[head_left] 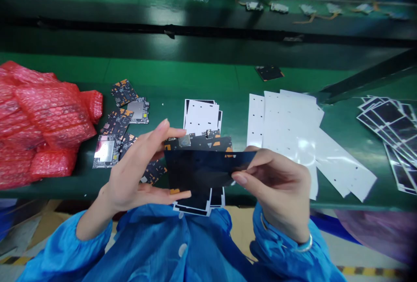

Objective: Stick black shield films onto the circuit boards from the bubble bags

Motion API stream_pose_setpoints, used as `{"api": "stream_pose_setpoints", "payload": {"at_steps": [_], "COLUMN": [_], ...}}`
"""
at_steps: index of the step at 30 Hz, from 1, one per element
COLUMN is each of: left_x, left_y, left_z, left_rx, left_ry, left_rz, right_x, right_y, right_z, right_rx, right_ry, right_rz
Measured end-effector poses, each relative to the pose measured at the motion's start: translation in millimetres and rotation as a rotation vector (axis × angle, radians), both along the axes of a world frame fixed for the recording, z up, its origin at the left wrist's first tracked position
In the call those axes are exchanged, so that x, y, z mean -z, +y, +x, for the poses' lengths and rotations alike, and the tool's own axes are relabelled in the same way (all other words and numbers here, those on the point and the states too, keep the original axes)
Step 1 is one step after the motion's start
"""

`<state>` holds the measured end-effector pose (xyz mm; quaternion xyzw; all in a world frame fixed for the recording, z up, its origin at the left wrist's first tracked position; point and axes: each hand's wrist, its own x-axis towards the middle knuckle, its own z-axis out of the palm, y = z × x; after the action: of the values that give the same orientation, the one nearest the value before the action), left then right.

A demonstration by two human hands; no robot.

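Currently left hand [140, 171], right hand [275, 188] raised, grips closed on black film sheet [202, 169].

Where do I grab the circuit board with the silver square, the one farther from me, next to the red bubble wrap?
Come from the right, where the circuit board has a free edge. It lies flat on the green bench, so tip up that edge with a fingertip, then pinch there, away from the silver square.
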<state>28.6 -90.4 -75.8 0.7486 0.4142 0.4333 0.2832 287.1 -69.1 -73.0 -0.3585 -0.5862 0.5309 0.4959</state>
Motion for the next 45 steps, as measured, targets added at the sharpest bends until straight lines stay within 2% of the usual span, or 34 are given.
{"api": "stream_pose_setpoints", "payload": {"at_steps": [5, 9, 14, 18, 20, 22, 25, 26, 28, 30, 31, 33, 37, 40, 42, 45], "left_x": [-0.2, 0.8, -7.4, -10.3, -9.0, -6.0, 5.6, 12.0, 26.8, 39.4, 42.9, 42.8, 27.8, 30.0, 40.5, 56.9], "left_y": [1.4, 5.6, 8.9, 5.0, 11.4, 33.7, 99.0, 124.6, 167.9, 187.2, 185.0, 158.4, 63.0, 5.2, -16.4, -29.3], "left_z": [-1.6, -1.8, 3.1, 7.0, 7.9, 6.8, -1.1, -5.5, -15.2, -23.5, -26.2, -28.3, -21.7, -11.2, -2.7, 10.6], "left_rx": [-0.001, 0.022, 0.001, -0.027, 0.011, 0.061, 0.072, 0.026, -0.111, -0.179, -0.183, -0.149, -0.037, 0.075, 0.102, 0.012], "left_ry": [0.020, 0.048, 0.206, 0.256, 0.237, 0.220, 0.206, 0.228, 0.260, 0.310, 0.346, 0.432, 0.516, 0.392, 0.251, 0.038], "left_rz": [0.038, 0.126, 0.285, 0.097, 0.016, -0.011, 0.033, 0.081, 0.039, -0.020, -0.039, -0.060, -0.181, -0.374, -0.472, -0.552], "right_x": [-1.9, -1.4, -2.6, -3.9, 1.0, 11.9, 37.0, 46.3, 64.6, 80.9, 87.7, 97.7, 98.6, 86.8, 78.0, 68.6], "right_y": [1.9, 3.5, 3.8, 4.0, 7.3, 12.8, 18.6, 17.7, 10.6, -2.0, -8.8, -20.1, -21.6, -7.2, 3.3, 12.9], "right_z": [-2.0, -2.2, -3.3, -4.8, -2.9, 0.9, 4.5, 3.8, -0.6, -6.8, -9.6, -12.5, -6.1, 2.3, 5.5, 4.3], "right_rx": [0.010, 0.038, 0.047, 0.116, 0.155, 0.210, 0.230, 0.181, 0.004, -0.202, -0.273, -0.335, -0.268, -0.220, -0.222, -0.220], "right_ry": [-0.025, -0.079, -0.207, -0.556, -0.771, -0.927, -1.022, -1.025, -1.030, -1.058, -1.079, -1.101, -0.915, -0.728, -0.682, -0.715], "right_rz": [0.018, 0.062, 0.207, 0.515, 0.620, 0.622, 0.511, 0.487, 0.481, 0.494, 0.491, 0.468, 0.380, 0.209, 0.139, 0.166]}}
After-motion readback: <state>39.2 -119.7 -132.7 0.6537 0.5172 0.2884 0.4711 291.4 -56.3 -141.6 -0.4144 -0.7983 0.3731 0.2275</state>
